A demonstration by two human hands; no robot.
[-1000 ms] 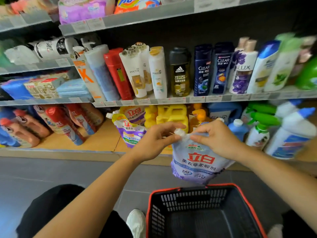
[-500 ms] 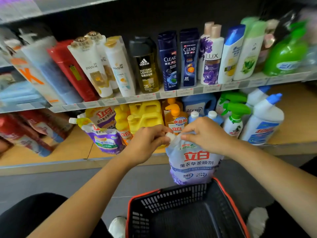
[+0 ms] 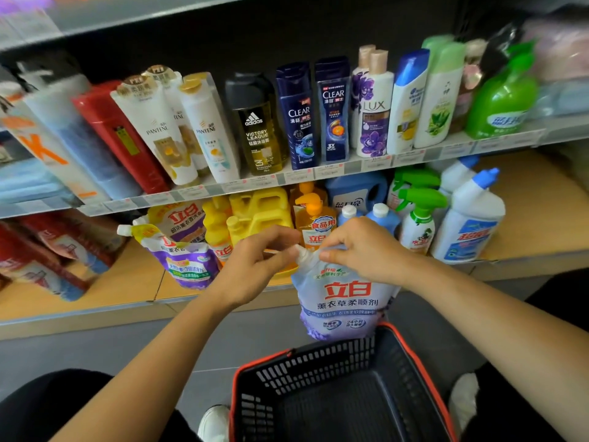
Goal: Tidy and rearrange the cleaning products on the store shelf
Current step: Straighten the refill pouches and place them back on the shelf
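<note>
I hold a pale blue and purple softener refill pouch (image 3: 342, 298) upright in the air, in front of the lowest shelf and above a basket. My left hand (image 3: 255, 264) pinches the white spout at the pouch's top left corner. My right hand (image 3: 360, 247) grips the pouch's top edge from the right. A similar purple and yellow refill pouch (image 3: 181, 256) leans on the wooden bottom shelf (image 3: 127, 291) to the left, with another pouch behind it.
A black basket with a red rim (image 3: 338, 390) stands on the floor below the pouch. Yellow jugs (image 3: 258, 212), an orange pump bottle (image 3: 314, 218), spray bottles (image 3: 417, 218) and toilet cleaner bottles (image 3: 468, 218) fill the bottom shelf. Shampoo bottles (image 3: 296, 116) line the shelf above.
The view has shifted right and slightly down along the shelf. Both hands keep the same hold on the pouch, which hangs a little nearer the basket.
</note>
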